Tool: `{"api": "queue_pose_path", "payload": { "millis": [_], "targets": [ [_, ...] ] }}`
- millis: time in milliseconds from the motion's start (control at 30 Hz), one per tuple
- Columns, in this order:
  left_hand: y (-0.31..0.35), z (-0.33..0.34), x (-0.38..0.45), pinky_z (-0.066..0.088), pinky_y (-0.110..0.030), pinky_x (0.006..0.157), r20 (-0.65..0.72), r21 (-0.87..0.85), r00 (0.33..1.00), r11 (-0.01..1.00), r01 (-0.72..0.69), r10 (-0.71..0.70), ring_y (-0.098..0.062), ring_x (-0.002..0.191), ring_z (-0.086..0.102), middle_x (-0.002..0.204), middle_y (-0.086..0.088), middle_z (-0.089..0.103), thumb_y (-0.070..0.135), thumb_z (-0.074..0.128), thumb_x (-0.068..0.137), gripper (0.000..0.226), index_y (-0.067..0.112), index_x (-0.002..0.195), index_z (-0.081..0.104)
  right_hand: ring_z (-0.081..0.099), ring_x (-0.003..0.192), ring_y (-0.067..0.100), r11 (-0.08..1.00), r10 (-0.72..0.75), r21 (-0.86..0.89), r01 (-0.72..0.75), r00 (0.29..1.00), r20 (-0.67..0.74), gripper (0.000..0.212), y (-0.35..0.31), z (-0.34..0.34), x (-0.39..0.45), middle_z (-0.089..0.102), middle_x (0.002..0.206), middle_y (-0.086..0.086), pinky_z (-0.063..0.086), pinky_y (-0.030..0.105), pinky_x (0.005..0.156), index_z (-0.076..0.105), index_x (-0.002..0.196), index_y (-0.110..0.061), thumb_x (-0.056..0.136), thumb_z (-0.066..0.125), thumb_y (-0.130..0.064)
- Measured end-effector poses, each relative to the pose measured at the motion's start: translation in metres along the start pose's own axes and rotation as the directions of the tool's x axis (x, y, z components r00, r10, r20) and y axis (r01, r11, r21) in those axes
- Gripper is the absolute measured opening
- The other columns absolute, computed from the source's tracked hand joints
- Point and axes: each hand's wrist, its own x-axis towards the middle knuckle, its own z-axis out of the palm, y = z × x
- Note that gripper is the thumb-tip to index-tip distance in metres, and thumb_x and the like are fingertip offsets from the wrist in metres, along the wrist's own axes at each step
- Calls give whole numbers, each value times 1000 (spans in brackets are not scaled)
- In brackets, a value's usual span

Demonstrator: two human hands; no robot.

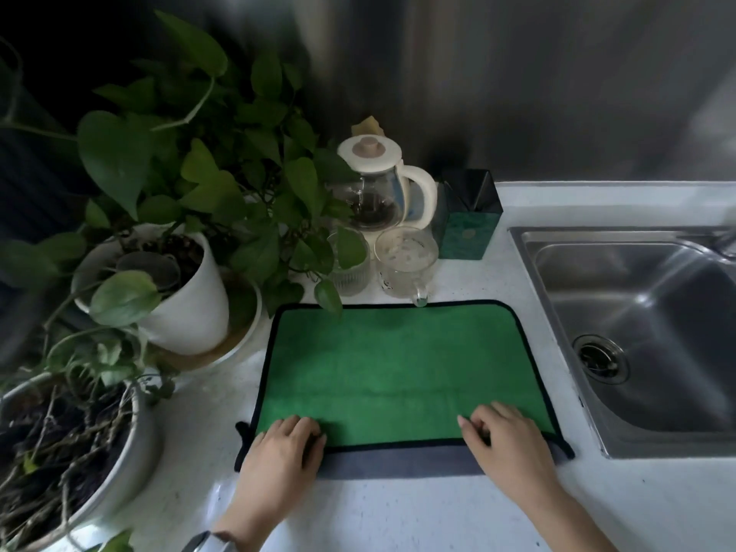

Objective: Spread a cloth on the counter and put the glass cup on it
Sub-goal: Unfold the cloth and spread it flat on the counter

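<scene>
A green cloth [398, 364] with a black border lies flat on the white counter [398, 511]; a grey layer shows under its near edge. My left hand [282, 452] rests on the near left corner, fingers curled on the edge. My right hand [509, 440] presses on the near right corner. Whether the fingers pinch the fabric is unclear. Just past the cloth's far edge stands a glass cup with a handle [406, 264], its handle touching the border. A ribbed glass [348, 260] stands left of it.
A steel sink [637, 344] lies to the right. Behind the cups stand a glass kettle [378, 185] and a dark green box [470, 217]. A leafy plant in a white pot [187, 296] and a bowl of dry twigs [71, 452] crowd the left.
</scene>
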Motion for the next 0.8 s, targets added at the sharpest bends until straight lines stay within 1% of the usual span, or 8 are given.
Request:
{"api": "queue_pose_path", "payload": {
  "millis": [100, 300, 467, 633, 700, 733, 767, 800],
  "targets": [
    [-3, -2, -11, 37, -30, 67, 60, 24, 997, 999, 39, -41, -22, 81, 60, 80, 2, 64, 36, 48, 89, 22, 20, 76, 57, 37, 52, 11, 994, 23, -108, -14, 996, 88, 45, -1, -8, -12, 33, 46, -8, 29, 30, 66, 26, 52, -30, 90, 43, -45],
    [-13, 0, -34, 25, -14, 38, 172, 87, 983, 995, 51, -66, -1, 48, 38, 55, 7, 42, 43, 36, 92, 42, 25, 55, 28, 30, 41, 8, 990, 132, -2, -139, 934, 333, 39, 13, -17, -52, 38, 47, -2, 27, 22, 45, 38, 57, -24, 91, 45, -43],
    [-19, 5, -53, 39, -14, 45, 160, 71, 983, 994, 85, -95, 1, 45, 37, 55, 6, 42, 39, 38, 93, 40, 29, 56, 28, 33, 44, 7, 983, 159, 54, -176, 959, 234, 34, 19, -11, -75, 41, 52, -5, 30, 18, 46, 43, 62, -21, 92, 46, -38],
    [-18, 0, -40, 22, -15, 38, 77, -4, 990, 993, 121, -121, -6, 44, 35, 50, 6, 39, 32, 50, 89, 43, 25, 52, 30, 35, 43, 8, 975, 197, 92, -201, 979, 55, 35, 15, -17, -61, 42, 49, -7, 29, 21, 45, 45, 59, -20, 89, 54, -34],
    [-9, -3, -31, 35, -23, 43, -108, -125, 987, 987, 105, -119, -17, 54, 49, 58, 1, 53, 20, 61, 84, 29, 21, 59, 48, 57, 73, 13, 990, 138, 24, -136, 984, -111, 16, 13, -13, -52, 62, 82, -4, 47, 25, 66, 63, 88, -18, 87, 58, -33],
    [-5, 1, -25, 47, -30, 52, -178, -117, 980, 991, 64, -85, -26, 68, 59, 73, -7, 65, 18, 64, 83, 10, 15, 74, 61, 56, 107, 21, 985, 168, -28, -170, 983, -75, 38, 13, -10, -48, 59, 117, 2, 46, 34, 91, 57, 118, -14, 89, 53, -38],
    [0, 4, -18, 53, -40, 73, -165, -98, 981, 991, 91, -106, -36, 93, 62, 102, -16, 68, 23, 60, 85, 22, 8, 101, 64, 33, 136, 25, 981, 172, -89, -171, 985, 6, 60, 15, -5, -46, 34, 147, 4, 28, 38, 111, 33, 142, -15, 91, 41, -46],
    [4, 8, -15, 41, -44, 101, -68, -60, 989, 990, 131, -135, -37, 125, 47, 137, -16, 50, 37, 47, 90, 51, 6, 131, 46, 2, 145, 24, 978, 176, -127, -165, 981, 78, 71, 16, -1, -46, 1, 157, 1, 7, 38, 117, 2, 148, -19, 91, 26, -54]
  ]
}}
